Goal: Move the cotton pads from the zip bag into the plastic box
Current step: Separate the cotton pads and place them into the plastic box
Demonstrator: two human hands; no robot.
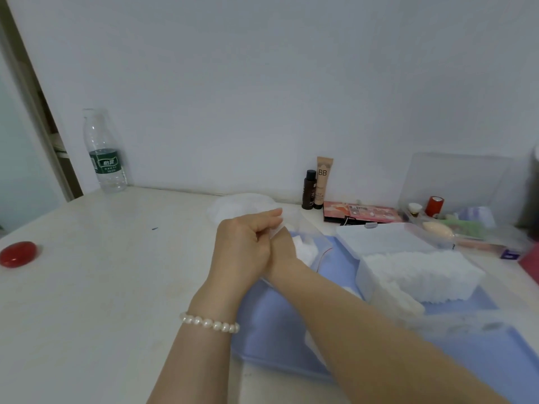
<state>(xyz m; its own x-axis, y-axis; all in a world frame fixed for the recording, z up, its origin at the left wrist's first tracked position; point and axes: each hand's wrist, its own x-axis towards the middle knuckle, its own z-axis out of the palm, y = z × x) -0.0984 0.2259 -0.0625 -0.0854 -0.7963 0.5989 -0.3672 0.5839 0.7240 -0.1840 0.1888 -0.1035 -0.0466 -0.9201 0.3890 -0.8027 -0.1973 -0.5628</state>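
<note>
The clear zip bag (309, 230) lies open on a blue mat (481, 360), with white cotton pads (306, 252) showing inside it. My left hand (245, 243), a pearl bracelet on its wrist, pinches the bag's near rim between thumb and fingers. My right hand (283, 248) crosses under the left one and reaches into the bag; its fingers are hidden. To the right stands the clear plastic box (364, 275), packed with a row of cotton pads (420, 274). Its lid (379, 239) lies flat just behind it.
A water bottle (105, 153) stands far left by the wall, and a red round object (18, 253) lies near the left edge. A BB tube (323, 182), a dark bottle (309, 189), a flat cosmetics box (361, 212) and a clear organiser (455, 199) line the back right.
</note>
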